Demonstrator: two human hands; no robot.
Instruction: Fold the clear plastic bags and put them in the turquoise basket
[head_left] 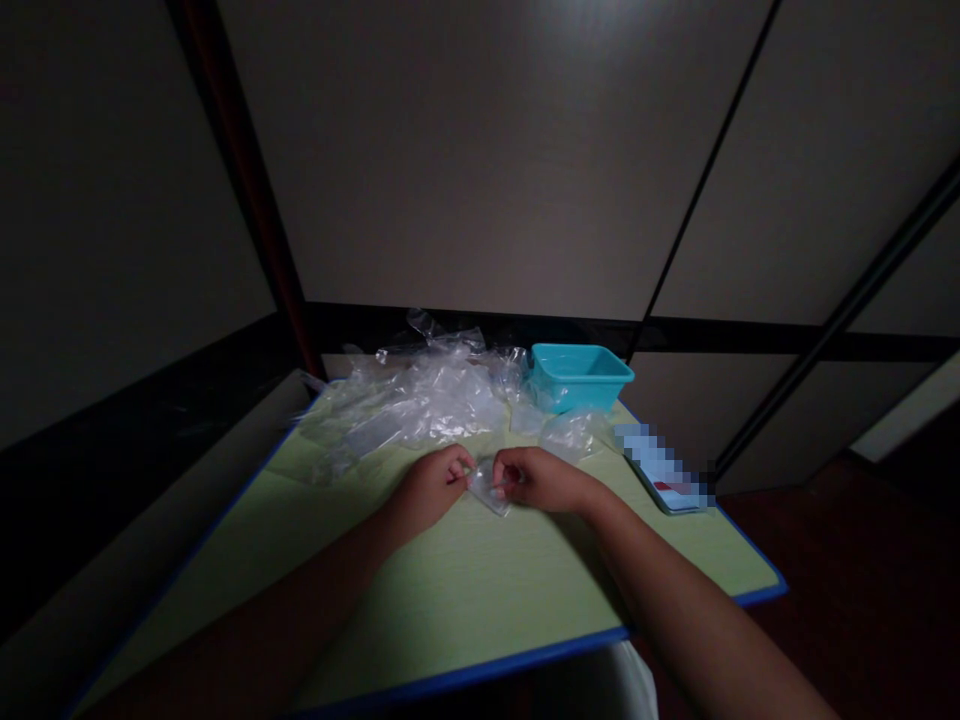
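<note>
Between my two hands, just above the middle of the table, is a small clear plastic bag (pixel 489 492). My left hand (pixel 439 482) pinches its left edge between thumb and fingers. On the other side, my right hand (pixel 536 480) has its thumb and forefinger curled together on the bag's right part. Right behind the hands lies a loose heap of clear plastic bags (pixel 442 395), crumpled and shiny. Another crumpled clear bag (pixel 574 432) rests beyond my right hand, in front of a turquoise plastic basin (pixel 583 390).
The light green table (pixel 450 610) has a blue edge. A phone (pixel 664 475), its screen blurred out, lies near the right edge. Pale cabinet panels (pixel 480 160) rise directly behind the table. A patch of white cloth (pixel 619 680) shows below the front edge.
</note>
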